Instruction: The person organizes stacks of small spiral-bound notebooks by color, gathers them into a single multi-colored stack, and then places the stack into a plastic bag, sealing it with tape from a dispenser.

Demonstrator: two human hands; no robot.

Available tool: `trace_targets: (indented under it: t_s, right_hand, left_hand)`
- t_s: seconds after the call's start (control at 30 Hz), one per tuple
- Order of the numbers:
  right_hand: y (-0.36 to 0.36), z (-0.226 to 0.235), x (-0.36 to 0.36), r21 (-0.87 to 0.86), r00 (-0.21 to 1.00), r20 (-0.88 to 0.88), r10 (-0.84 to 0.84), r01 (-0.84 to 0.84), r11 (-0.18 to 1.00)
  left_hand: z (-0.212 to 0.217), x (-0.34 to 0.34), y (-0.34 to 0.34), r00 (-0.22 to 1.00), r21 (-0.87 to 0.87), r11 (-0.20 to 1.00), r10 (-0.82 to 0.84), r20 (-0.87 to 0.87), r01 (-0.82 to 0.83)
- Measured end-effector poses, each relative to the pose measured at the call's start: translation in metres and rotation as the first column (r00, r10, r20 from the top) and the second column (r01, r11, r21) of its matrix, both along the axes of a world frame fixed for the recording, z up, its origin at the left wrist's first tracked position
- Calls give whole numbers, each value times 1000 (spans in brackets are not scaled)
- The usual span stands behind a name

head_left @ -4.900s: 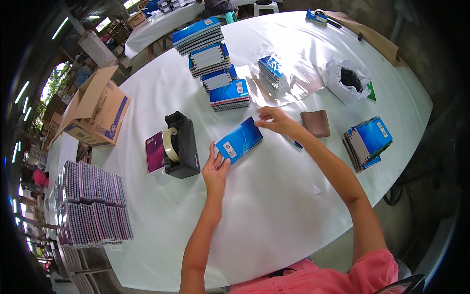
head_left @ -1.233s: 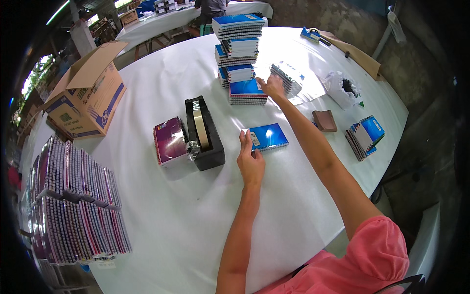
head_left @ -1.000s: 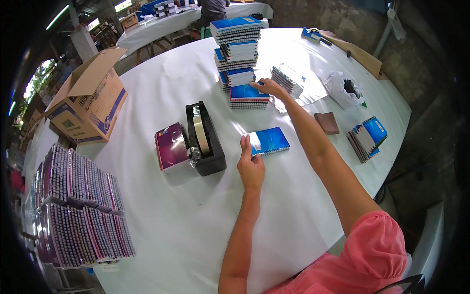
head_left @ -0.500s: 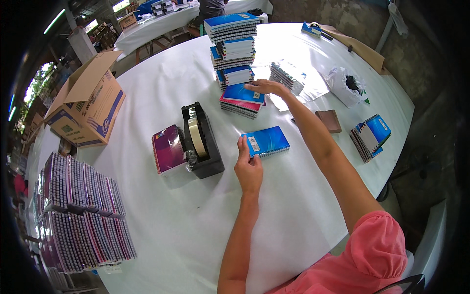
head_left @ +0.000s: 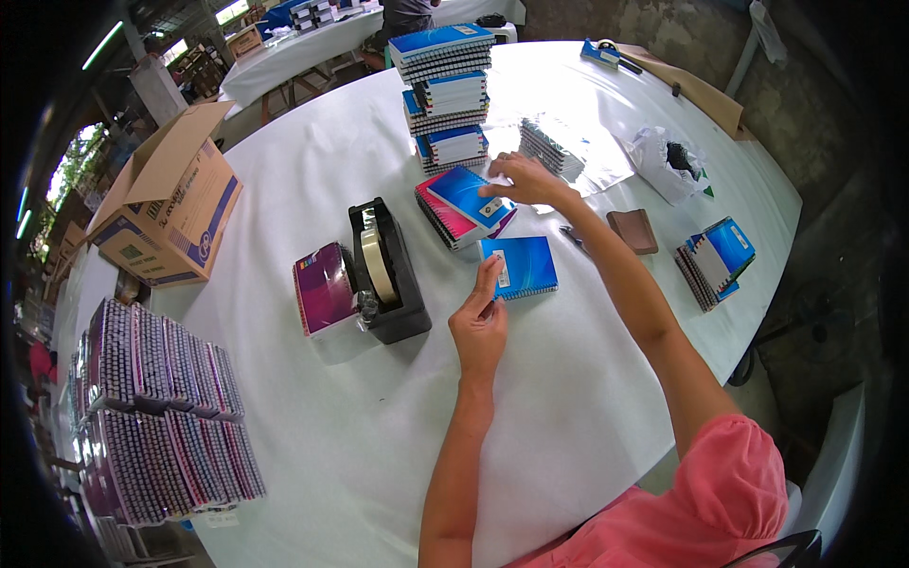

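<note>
My left hand (head_left: 478, 327) pinches the left edge of a blue spiral notebook (head_left: 523, 267) on the white table, its index finger lying along the cover. Farther out, my right hand (head_left: 525, 180) is open, thumb and fingers apart. Its thumb touches the right side of another blue notebook (head_left: 466, 197), which lies askew on a pink spiral notebook (head_left: 437, 210). Just behind these rises a tall stack of blue notebooks (head_left: 445, 95), laid in layers.
Left of my hands stand a black tape dispenser (head_left: 402, 293) and a purple notebook (head_left: 324, 284). Bundled spiral notebooks (head_left: 170, 417) and an open cardboard box (head_left: 175, 208) occupy the left side. To the right are a brown block (head_left: 632, 232), small notebooks (head_left: 717, 265) and a plastic bag (head_left: 668, 166).
The pink notebook and the blue one on it have turned and shifted slightly nearer. My right hand has moved a little right, fingers spreading. The blue notebook at my left hand has shifted slightly.
</note>
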State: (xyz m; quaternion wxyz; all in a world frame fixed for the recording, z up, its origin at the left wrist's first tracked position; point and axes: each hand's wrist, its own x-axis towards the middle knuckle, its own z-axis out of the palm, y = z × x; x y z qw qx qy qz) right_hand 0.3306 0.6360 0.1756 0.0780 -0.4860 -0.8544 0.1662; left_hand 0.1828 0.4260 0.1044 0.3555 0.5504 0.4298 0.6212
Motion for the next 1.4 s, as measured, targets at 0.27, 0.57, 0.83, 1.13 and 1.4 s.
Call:
trace_targets:
  t_s: [0.27,0.57,0.83,1.13,1.4]
  right_hand:
    - [-54,11,26,-411,936,-153,318,-353,841]
    - [-65,13,33,-374,917,-349,192,-324,869]
    - [9,21,-23,-208,732,-663,-157,22,978]
    - [9,-14,-24,-441,841,-254,-478,339,831]
    - [-11,-11,-6,-718,613,-506,-607,90,690]
  left_hand:
    - [12,6,-4,991,0,999,-50,124,50]
    - [38,0,22,993,65,998,7,115,-15]
    - [44,-17,127,931,-63,981,196,307,-185]
    - [6,-22,152,918,-288,881,308,-250,-375]
    - [5,-14,123,964,-262,965,57,258,13]
